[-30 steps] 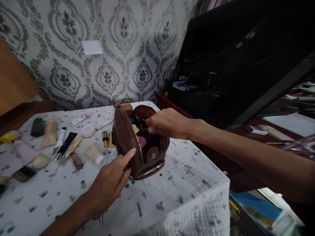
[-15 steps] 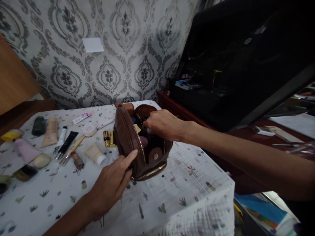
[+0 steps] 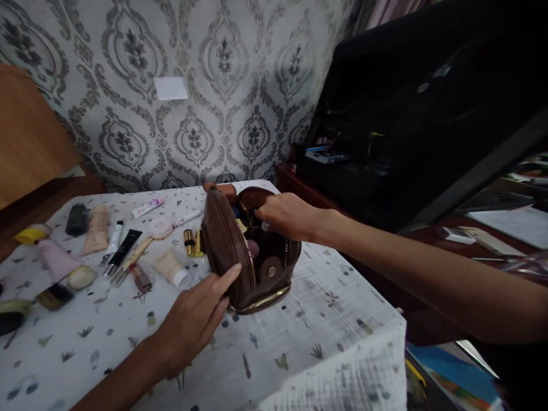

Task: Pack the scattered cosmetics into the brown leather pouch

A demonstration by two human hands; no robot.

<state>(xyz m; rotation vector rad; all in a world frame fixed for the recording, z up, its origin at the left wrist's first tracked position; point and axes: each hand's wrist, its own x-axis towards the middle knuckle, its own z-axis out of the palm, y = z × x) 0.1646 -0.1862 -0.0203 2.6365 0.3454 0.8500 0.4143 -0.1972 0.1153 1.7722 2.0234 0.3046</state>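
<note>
A brown leather pouch (image 3: pixel 226 251) with a gold zip stands open on a table covered by a printed white cloth (image 3: pixel 308 331). My left hand (image 3: pixel 192 319) rests against the pouch's near side, fingers stretched along it. My right hand (image 3: pixel 285 216) reaches into the open top with its fingertips pinched together; what they hold is hidden inside. Something pinkish shows inside the pouch.
Cosmetics lie spread to the left: two gold lipsticks (image 3: pixel 192 242), a beige tube (image 3: pixel 171 268), a black tube (image 3: pixel 124 248), brushes, a green bottle (image 3: pixel 77 220), a pink tube (image 3: pixel 55 258). A black open case (image 3: pixel 385 125) stands to the right on a dark wooden desk. The table edge drops off at right.
Both hands stay almost where they were on the pouch. The view has shifted slightly; my right fingertips sit a little deeper in the opening.
</note>
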